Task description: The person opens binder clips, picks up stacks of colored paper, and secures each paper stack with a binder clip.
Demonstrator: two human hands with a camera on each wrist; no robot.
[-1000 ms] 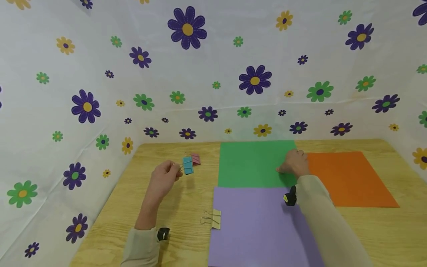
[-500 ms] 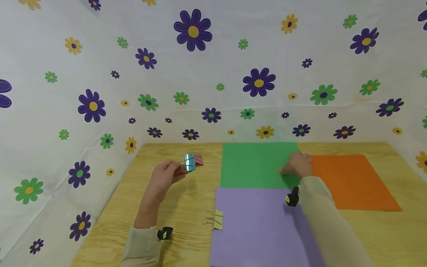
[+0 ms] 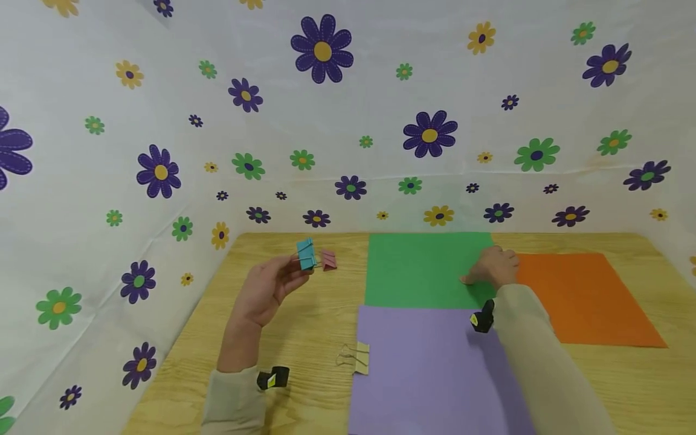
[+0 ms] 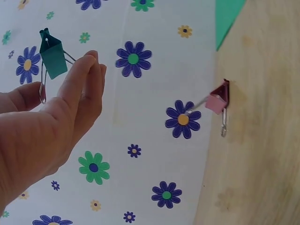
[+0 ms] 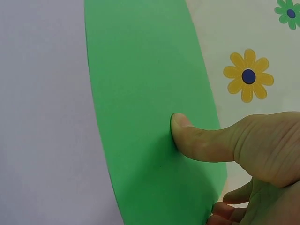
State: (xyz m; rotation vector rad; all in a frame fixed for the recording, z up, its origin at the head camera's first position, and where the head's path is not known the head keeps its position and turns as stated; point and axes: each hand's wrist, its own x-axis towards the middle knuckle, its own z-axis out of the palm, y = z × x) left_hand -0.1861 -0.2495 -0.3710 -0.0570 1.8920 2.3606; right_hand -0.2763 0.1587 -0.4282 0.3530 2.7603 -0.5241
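Note:
My left hand (image 3: 267, 289) holds a blue binder clip (image 3: 306, 255) above the wooden table. In the left wrist view, thumb and fingers are at the wire handles of the clip (image 4: 54, 58), which are spread apart. My right hand (image 3: 493, 267) is at the right edge of a green paper sheet (image 3: 415, 269). Up close in the right wrist view, the thumb (image 5: 201, 140) presses on top of the green sheet and the other fingers curl at its edge. A purple sheet (image 3: 424, 368) overlaps the green one, with a pale yellow binder clip (image 3: 362, 359) on its left edge.
A pink binder clip (image 3: 328, 260) lies on the table (image 3: 304, 338) just beyond the left hand. To the right is an orange sheet (image 3: 589, 296), partly behind the right arm. A white flower-patterned cloth (image 3: 348, 109) encloses the back and sides.
The left hand has turned the blue binder clip and raised it slightly, and its fingers have spread more. The right hand stays at the green sheet's edge. The view has shifted a little.

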